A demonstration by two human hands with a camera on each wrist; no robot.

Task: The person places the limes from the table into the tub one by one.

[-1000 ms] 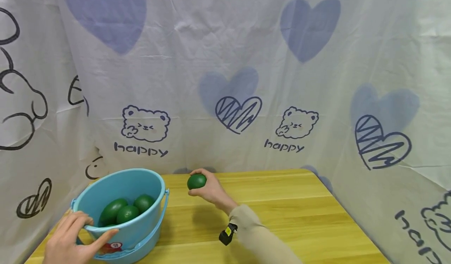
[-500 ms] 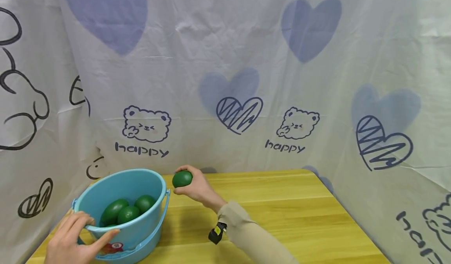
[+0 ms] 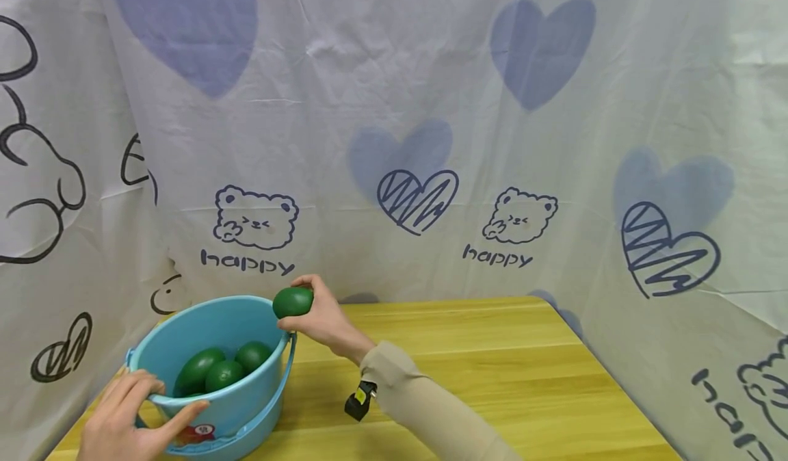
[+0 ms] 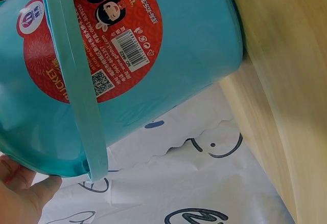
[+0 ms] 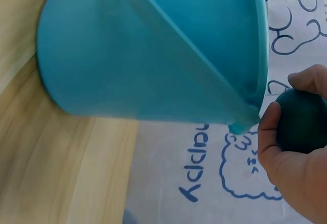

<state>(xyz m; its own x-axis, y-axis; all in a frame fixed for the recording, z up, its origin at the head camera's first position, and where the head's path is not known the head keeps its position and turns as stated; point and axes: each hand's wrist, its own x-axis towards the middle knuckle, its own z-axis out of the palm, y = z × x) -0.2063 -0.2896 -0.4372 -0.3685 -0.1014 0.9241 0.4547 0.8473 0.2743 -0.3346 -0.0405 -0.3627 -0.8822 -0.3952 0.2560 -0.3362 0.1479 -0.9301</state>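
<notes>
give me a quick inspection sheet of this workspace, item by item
surface: light wooden tabletop, bare to the right of the bucket
job's things: round blue plastic bucket with three dark green avocado-like fruits inside; a fourth green fruit held at its far rim
clutter: nothing seen
hands: left hand grips the bucket's near rim; right hand grips the fourth fruit
cables: nothing seen; a small black device sits at the right wrist
surroundings: white cloth backdrop printed with blue hearts, bears and "happy", around the table
</notes>
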